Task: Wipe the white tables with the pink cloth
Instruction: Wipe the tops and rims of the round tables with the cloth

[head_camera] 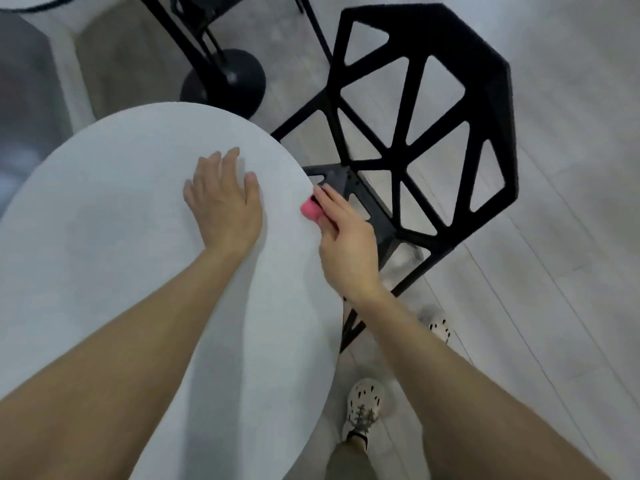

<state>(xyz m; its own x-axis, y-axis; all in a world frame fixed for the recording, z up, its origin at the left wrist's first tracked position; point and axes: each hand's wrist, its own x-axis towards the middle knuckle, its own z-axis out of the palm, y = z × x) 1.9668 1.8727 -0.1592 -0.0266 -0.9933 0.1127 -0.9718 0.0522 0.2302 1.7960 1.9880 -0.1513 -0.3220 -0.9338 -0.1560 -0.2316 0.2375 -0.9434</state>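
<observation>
A round white table (121, 237) fills the left and middle of the head view. My left hand (225, 202) lies flat on its top near the right edge, fingers straight. My right hand (346, 240) is just off the table's right rim and grips the pink cloth (309, 208), holding it against the edge of the table. Only a small folded corner of the cloth shows; the rest is hidden under my fingers.
A black open-frame chair (433, 109) stands close against the table's right side. A black round stand base (228, 81) sits on the floor beyond the table. My feet in pale shoes (363, 407) are on the grey plank floor below.
</observation>
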